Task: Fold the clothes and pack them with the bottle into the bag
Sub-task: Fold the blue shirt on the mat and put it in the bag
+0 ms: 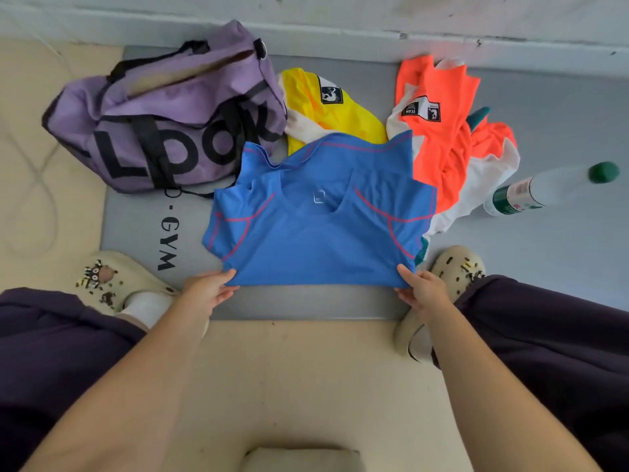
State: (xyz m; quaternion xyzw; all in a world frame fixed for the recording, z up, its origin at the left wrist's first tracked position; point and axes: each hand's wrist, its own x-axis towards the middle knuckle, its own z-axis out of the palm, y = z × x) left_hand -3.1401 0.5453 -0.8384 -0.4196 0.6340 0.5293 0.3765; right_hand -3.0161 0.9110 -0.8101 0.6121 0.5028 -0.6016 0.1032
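1. On the grey mat [143,229], near its front edge, a blue shirt [316,226] lies spread flat, neck opening up, pink seam lines visible on both shoulders.
2. Left hand [207,291] pinches the front left corner of the blue shirt's hem, thumb on top of the cloth, fingers curled under it.
3. Right hand [422,289] pinches the front right corner of the same hem, thumb on top in the same way. Both forearms are bare.
4. Purple bag [160,110] sits at the back left corner of the mat, black straps across it, large black lettering on its side. Top zip is open; inside not visible. Its front right side touches the blue shirt's left sleeve.
5. Yellow shirt [326,110] lies crumpled toward the back edge of the mat, just beside the bag, partly under the blue shirt's far edge. It carries a black and white patch.
6. Orange shirt [439,131] lies bunched to the right of the yellow one, white panels showing, a bit of teal fabric beneath it. It overlaps the blue shirt's right sleeve.
7. Bottle [544,189] lies on its side toward the right edge of the mat, green cap, green and white label, just beside the orange shirt's white part.
8. Two cream clogs [112,277] stand at the front corners of the mat, dark trousers above them.
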